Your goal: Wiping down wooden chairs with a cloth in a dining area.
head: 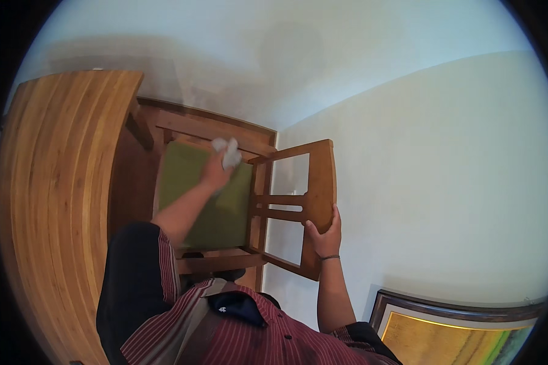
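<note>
A wooden armchair with a green seat cushion (182,182) stands before me, its backrest (322,178) on the right. My left hand (217,171) is over the cushion, blurred, closed on a crumpled white cloth (230,153), perhaps tissue. With thumb on the near face and fingers around the outer edge, my right hand (326,237) grips the top rail of the backrest. Whether the cloth touches the cushion or the armrest (201,132) beyond it, I cannot tell.
A striped wooden table (64,191) stands to the left of the chair, one leg (139,130) near the armrest. White walls (415,173) meet in a corner beyond the chair. A framed picture (438,337) hangs at lower right.
</note>
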Demonstrator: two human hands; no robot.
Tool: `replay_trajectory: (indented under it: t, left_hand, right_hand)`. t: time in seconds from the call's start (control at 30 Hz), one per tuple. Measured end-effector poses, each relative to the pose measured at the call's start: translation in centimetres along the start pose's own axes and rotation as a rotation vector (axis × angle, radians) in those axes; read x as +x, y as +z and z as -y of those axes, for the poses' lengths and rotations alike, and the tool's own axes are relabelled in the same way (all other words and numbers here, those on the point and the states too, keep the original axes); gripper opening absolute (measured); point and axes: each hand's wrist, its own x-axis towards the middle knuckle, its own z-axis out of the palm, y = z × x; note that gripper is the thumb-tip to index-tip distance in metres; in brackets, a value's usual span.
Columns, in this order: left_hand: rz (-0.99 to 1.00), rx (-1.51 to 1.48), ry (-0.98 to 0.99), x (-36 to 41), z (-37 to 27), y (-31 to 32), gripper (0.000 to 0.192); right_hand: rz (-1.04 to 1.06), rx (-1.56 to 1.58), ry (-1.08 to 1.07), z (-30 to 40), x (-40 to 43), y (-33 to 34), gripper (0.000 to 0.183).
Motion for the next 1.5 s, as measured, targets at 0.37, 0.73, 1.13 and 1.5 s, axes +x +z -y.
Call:
replay_trajectory:
  t: [0.37, 0.73, 1.13, 1.5]
  left_hand:
    - [0.001, 0.683, -0.130, 9.7, -0.8, 5.2, 0.054]
    - [0.569, 0.573, 0.456, 11.7, -3.5, 12.5, 0.048]
    - [0.609, 0.604, 0.223, 11.8, -8.7, 13.2, 0.046]
    - [-0.036, 0.564, 0.027, 10.5, 5.1, -5.0, 0.034]
  right_hand:
    - [0.004, 0.175, 0.016, -0.9, 0.5, 0.3, 0.083]
    - [0.004, 0.131, 0.009, -0.6, 0.2, 0.4, 0.083]
    - [-0.025, 0.002, -0.101, -0.3, 0.2, 1.0, 0.087]
    - [-0.048, -0.059, -0.071, -0.1, 0.3, 0.9, 0.092]
